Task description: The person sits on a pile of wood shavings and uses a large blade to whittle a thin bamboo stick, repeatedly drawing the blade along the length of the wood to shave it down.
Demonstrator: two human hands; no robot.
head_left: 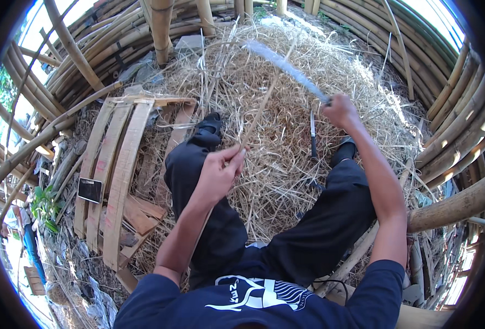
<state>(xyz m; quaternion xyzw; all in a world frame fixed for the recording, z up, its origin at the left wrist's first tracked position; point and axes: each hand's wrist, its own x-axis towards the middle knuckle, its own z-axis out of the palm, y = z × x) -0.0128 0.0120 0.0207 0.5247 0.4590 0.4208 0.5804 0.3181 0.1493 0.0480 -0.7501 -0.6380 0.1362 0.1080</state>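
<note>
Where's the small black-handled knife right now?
In the head view, right of centre: the small knife lies on straw-like shavings, left of the right hand and right shoe.

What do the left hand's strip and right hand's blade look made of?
Strip in the left hand: likely split bamboo, matte; pale tan, slender. Blade in the right hand: probably metal; silvery, though blur leaves its finish open.

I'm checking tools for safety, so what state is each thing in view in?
Left hand: closed on the thin strip
Right hand: closed, gripping the long knife
Thin strip: held, slanting
Long knife: bare, blurred
Small knife: bare, lying on shavings
Device: lying on wooden slats, screen dark
Shavings: loose, strewn
</note>
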